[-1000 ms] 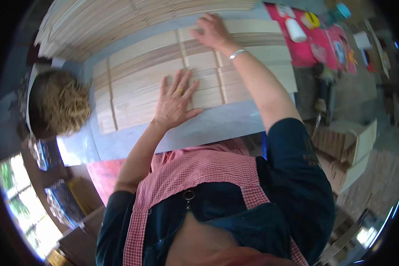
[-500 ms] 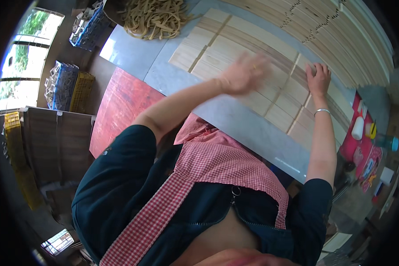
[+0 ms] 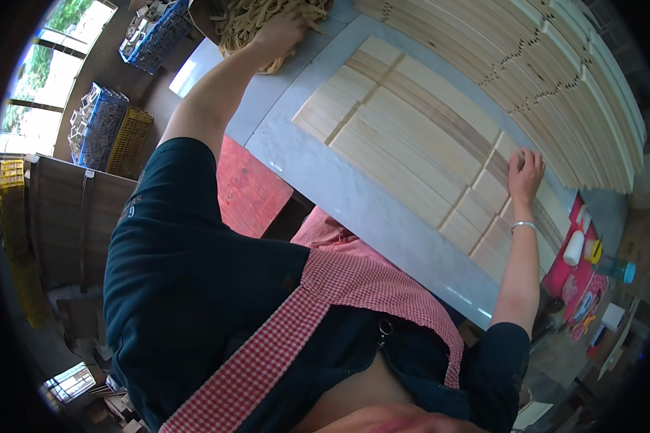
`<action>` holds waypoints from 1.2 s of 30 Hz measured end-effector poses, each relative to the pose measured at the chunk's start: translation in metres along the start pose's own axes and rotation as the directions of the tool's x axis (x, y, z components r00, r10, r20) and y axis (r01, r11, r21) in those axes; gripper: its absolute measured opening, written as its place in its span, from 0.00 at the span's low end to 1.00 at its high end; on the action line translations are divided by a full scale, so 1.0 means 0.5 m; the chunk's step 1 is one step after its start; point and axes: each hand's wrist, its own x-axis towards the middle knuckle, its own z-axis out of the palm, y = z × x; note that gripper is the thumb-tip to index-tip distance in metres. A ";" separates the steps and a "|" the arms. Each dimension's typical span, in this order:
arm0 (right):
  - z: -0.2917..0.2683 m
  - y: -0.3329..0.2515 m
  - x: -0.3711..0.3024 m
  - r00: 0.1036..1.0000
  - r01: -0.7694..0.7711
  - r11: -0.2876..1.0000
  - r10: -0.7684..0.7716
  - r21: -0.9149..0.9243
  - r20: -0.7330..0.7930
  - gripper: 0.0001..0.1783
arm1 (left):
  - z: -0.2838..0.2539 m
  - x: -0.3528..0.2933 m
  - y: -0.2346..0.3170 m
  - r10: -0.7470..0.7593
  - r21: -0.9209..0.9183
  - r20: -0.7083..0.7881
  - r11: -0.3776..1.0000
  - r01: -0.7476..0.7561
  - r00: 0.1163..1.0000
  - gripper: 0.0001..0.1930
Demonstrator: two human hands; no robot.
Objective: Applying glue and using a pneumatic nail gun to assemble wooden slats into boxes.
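Note:
My left hand (image 3: pixel 282 36) is at the far left, its fingers curled into a heap of tan bands (image 3: pixel 242 27). The fingertips are partly lost among the bands, and the fingers look closed on some of them. Flat pale wooden boards (image 3: pixel 404 133), laid edge to edge with straight grooves across them, cover much of the grey table (image 3: pixel 296 155). Over the right part of these boards rests my right hand (image 3: pixel 527 173), a metal bangle at its wrist. Its fingers are bent, and a small greyish patch shows between thumb and fingers; what it is cannot be made out.
Tall rows of stacked boards (image 3: pixel 513 65) line the table's far side. At the right are a white bottle (image 3: pixel 573 247) and a blue-capped clear container (image 3: pixel 614 268). A red surface (image 3: pixel 249 191) adjoins the table at left; blue and yellow crates (image 3: pixel 101 126) stand beyond.
My left hand has swung from above the boards to the far-left heap of bands. My right hand stays at about the same spot on the boards. The whole view has shifted slightly.

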 end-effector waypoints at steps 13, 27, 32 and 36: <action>0.001 0.003 -0.002 0.998 -0.023 1.000 0.023 -0.015 0.052 0.15 | 0.045 0.038 -0.041 -0.056 -0.253 -0.150 0.967 0.016 0.987 0.32; 0.018 0.029 -0.018 1.000 0.009 1.000 -0.009 -0.006 0.015 0.15 | 0.001 -0.122 -0.004 -0.229 -0.489 -0.305 0.870 0.054 0.925 0.24; 0.030 0.039 -0.010 1.000 -0.008 1.000 0.009 -0.029 0.028 0.15 | -0.061 -0.103 0.067 -0.238 -0.571 -0.391 0.820 -0.032 0.889 0.22; 0.026 0.043 -0.004 1.000 0.003 0.999 -0.002 -0.042 0.019 0.15 | -0.090 -0.084 0.095 -0.281 -0.622 -0.450 0.780 -0.072 0.848 0.21</action>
